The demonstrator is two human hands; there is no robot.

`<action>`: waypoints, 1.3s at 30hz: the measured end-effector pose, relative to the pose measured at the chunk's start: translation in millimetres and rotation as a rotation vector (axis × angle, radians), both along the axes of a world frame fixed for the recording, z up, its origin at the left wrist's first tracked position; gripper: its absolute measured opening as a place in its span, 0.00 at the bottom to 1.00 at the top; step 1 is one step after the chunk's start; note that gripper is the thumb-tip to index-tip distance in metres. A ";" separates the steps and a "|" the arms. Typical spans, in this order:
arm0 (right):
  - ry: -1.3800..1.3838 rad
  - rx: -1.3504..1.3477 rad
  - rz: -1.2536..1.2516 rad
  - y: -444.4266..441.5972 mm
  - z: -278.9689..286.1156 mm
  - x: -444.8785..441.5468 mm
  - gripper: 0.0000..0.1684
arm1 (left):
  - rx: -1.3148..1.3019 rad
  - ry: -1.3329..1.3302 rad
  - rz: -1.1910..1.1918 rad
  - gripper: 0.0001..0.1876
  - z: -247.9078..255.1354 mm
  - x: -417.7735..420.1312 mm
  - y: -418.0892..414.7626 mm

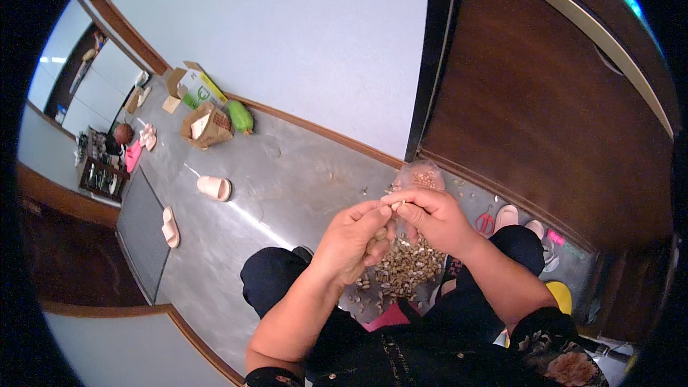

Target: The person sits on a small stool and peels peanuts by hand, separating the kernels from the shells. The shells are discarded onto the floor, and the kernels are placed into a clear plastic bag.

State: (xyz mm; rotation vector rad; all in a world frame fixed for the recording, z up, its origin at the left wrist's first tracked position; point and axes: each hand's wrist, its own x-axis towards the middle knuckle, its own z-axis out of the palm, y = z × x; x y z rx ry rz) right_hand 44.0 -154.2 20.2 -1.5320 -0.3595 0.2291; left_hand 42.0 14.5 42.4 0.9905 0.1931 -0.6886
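Observation:
Between the fingertips of both hands is a small pale peanut (398, 205), its shell seemingly split. My left hand (349, 234) pinches it from one side, and more unshelled peanuts (379, 235) appear tucked in its curled fingers. From the other side, the thumb and forefinger of my right hand (435, 217) grip it. Below the hands, a heap of peanut shells (408, 271) spreads over the floor between my legs, partly hidden by the hands. Just beyond the fingers sits a transparent plastic bag (422, 174) with reddish shelled kernels in it.
Red-handled scissors (485, 222) lie right of my right forearm, near pale shoes (506, 217) by the dark brown door (537, 91). Loose slippers (214, 188) are on the grey floor (290, 172). A paper bag (209, 126), an open carton (201, 88) and a green gourd-like vegetable (240, 117) stand along the wall.

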 end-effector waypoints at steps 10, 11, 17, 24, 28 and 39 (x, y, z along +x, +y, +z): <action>0.536 0.662 0.112 -1.1 -14.7 6.5 0.20 | 0.112 -0.115 0.054 0.11 -0.9 -3.8 6.9; 0.527 0.646 0.141 -4.2 -17.5 7.1 0.20 | 0.059 -0.076 0.049 0.11 0.5 -3.7 8.4; 0.123 -0.055 0.130 -8.9 7.9 -1.5 0.21 | -0.162 0.025 0.042 0.14 -2.8 -5.8 17.8; -0.488 -0.345 -0.109 11.5 18.2 -17.2 0.09 | -0.160 0.038 0.084 0.17 -8.7 -6.1 8.5; -0.557 -0.431 -0.086 13.8 12.6 -13.5 0.12 | -0.115 0.004 0.175 0.17 -11.6 -5.6 -1.0; 0.219 0.197 -0.088 0.9 5.2 -1.7 0.09 | -0.002 -0.064 0.127 0.12 -4.1 -7.5 -0.5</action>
